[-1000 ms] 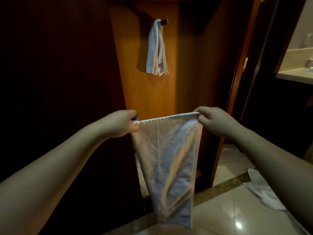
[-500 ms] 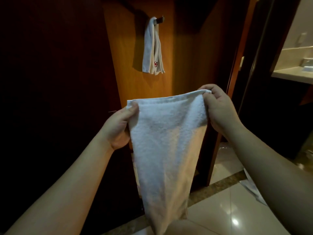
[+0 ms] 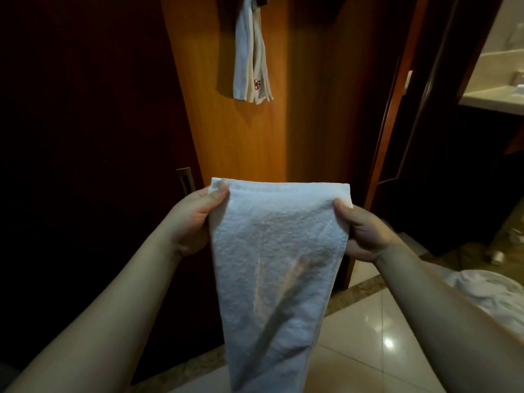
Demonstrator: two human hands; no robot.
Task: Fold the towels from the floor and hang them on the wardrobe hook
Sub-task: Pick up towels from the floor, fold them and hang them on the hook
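A white towel hangs lengthwise in front of me, its folded top edge level. My left hand pinches the upper left corner with the thumb on the front. My right hand grips the upper right corner the same way. Above, on the orange wardrobe panel, a folded white towel with a red mark hangs from a dark hook at the frame's top edge. More crumpled white towels lie on the floor at the right, partly behind my right forearm.
A dark wardrobe door with a metal handle recess fills the left. Glossy floor tiles spread below. At the right stand a dark door frame and a pale bathroom counter.
Both hands lowered the towel and drew it nearer, turning thumbs onto its front. The view tilted so the hung towel and hook sit higher in frame.
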